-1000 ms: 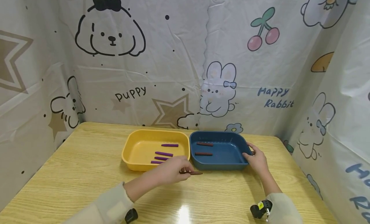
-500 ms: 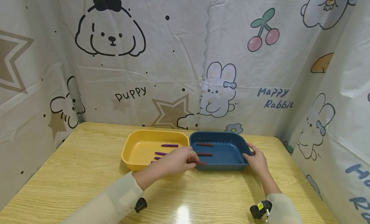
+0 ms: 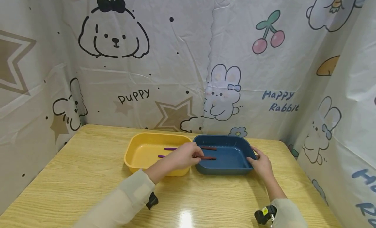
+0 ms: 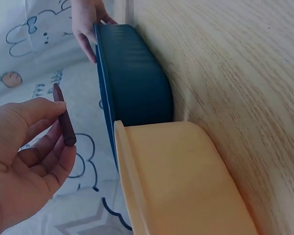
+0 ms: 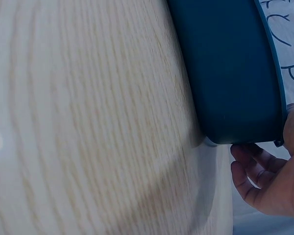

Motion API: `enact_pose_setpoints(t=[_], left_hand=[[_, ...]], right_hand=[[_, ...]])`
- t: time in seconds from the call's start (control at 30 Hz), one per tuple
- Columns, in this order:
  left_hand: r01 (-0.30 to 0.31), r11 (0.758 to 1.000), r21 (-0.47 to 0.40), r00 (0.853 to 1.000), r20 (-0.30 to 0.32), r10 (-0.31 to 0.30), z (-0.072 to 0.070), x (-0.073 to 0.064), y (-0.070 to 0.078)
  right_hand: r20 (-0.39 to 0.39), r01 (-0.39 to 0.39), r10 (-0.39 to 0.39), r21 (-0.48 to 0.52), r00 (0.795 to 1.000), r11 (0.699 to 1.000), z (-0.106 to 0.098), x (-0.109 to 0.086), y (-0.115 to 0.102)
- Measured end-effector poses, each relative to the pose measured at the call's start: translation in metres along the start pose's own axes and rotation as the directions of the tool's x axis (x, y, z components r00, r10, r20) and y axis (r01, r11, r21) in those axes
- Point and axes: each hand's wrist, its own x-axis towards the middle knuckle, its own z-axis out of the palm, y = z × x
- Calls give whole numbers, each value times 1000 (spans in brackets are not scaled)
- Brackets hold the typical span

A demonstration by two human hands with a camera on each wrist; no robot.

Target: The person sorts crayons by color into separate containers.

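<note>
My left hand (image 3: 185, 155) is over the near inner corners where the two trays meet. Its thumb and fingers pinch a brown crayon (image 4: 65, 120) with a tapered tip. The blue tray (image 3: 226, 171) lies under the crayon's tip. One brown crayon (image 3: 210, 148) rests inside it; another brown length overlaps the held one in the head view, so I cannot tell them apart. My right hand (image 3: 261, 162) grips the blue tray's right end, thumb over the rim and fingers outside. In the yellow tray (image 3: 141, 171), purple crayons (image 3: 170, 149) show partly behind my left arm.
Both trays stand side by side, touching, near the back of the wooden table (image 3: 97, 179). A printed cloth (image 3: 176, 74) hangs behind and at both sides. Small black devices (image 3: 152, 201) are strapped at the wrists.
My left hand has risen from the table in front of the trays, carrying the brown crayon forward and slightly right over the blue tray. My right hand stays on the rim.
</note>
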Motion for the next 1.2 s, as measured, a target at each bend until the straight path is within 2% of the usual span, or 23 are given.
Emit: enact_pose_setpoints(t=[0.37,0.9,1.2], left_hand=[[41,999,-29,999,-32,-42,3,17,-9],[104,990,-98,993,-53,-110,10,43,-12],[122,987,-105,989,-68,-130,11,50,-16]], right_hand=[[-11,-2,2,2,1000,1000,0,-1,0],[-2,-6,6,2,1000,1000,0,0,0],[-8,-6,6,-1,1000,1000,1,1,2]])
